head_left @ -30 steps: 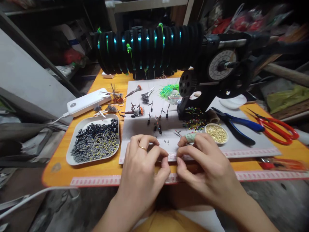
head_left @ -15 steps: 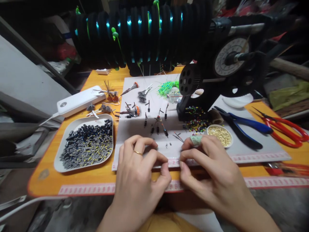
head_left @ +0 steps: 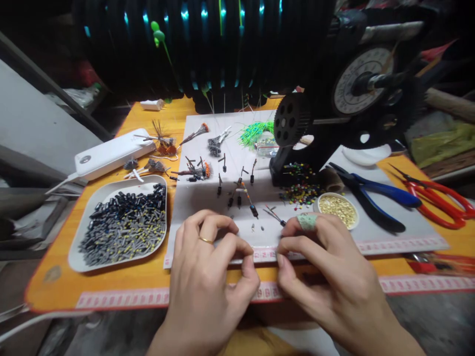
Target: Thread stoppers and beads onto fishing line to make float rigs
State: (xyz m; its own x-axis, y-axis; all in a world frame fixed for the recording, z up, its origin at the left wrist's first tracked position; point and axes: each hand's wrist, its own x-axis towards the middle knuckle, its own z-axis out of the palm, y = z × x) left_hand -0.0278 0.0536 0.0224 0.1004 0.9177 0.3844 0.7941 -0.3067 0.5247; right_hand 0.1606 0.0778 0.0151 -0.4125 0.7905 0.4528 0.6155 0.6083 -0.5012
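Two hands (head_left: 211,269), two measuring strips (head_left: 126,298), one ring (head_left: 205,241), one tray (head_left: 118,189)

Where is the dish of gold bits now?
In the head view, the dish is right of centre, on the white board between the right hand and the blue-handled pliers.

Light is uneven: the pale board (head_left: 191,202) and yellow-orange tabletop (head_left: 63,287) are moderately bright, while the background sinks to near black. Cyan glints line the ribbed black roller (head_left: 208,59), whose ridges merge in the gloom. A soft grey shadow dulls the board's left-middle part. The left hand (head_left: 215,262) and right hand (head_left: 330,267) look slightly soft, with dark hollows under the curled fingers. Wide-angle stretching and smearing affect the outer edges, blurring the red-handled tool (head_left: 441,263).
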